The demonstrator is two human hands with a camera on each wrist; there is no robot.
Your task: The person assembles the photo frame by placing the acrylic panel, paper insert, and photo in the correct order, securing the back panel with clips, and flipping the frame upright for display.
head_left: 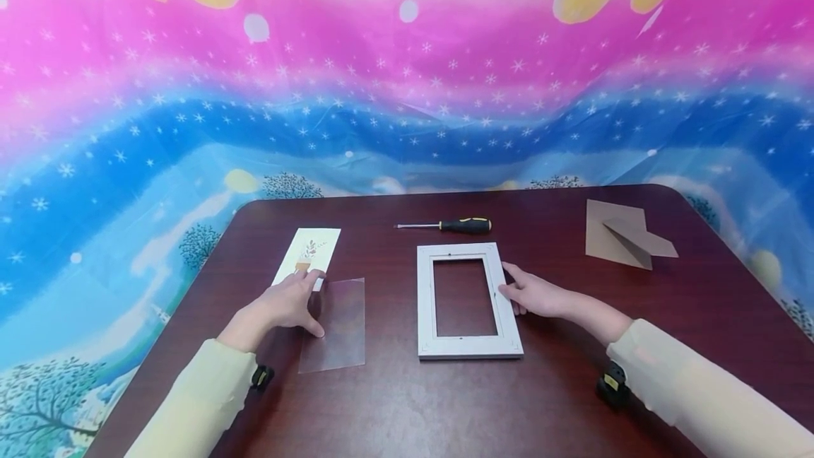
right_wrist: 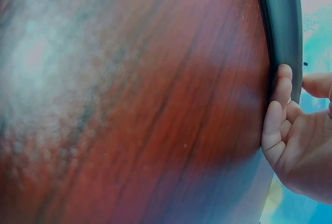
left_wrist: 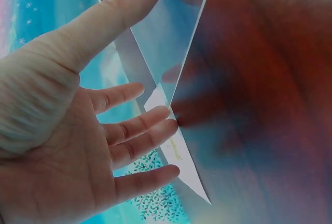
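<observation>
A white picture frame lies on the dark table, its middle an open rectangle. My right hand holds the frame's right side, thumb against the rail and other fingers low along the outer edge; in the right wrist view, thumb and fingers sit on either side of the rail. My left hand spreads over a clear plastic sheet, thumb on or just above it. Those fingers reach to a white card with a printed plant. The left wrist view shows the fingers spread and the palm bare.
Behind the frame lies a screwdriver with a black and yellow handle. At the far right is a brown backing board with its stand flap raised. The table ends at a colourful curtain.
</observation>
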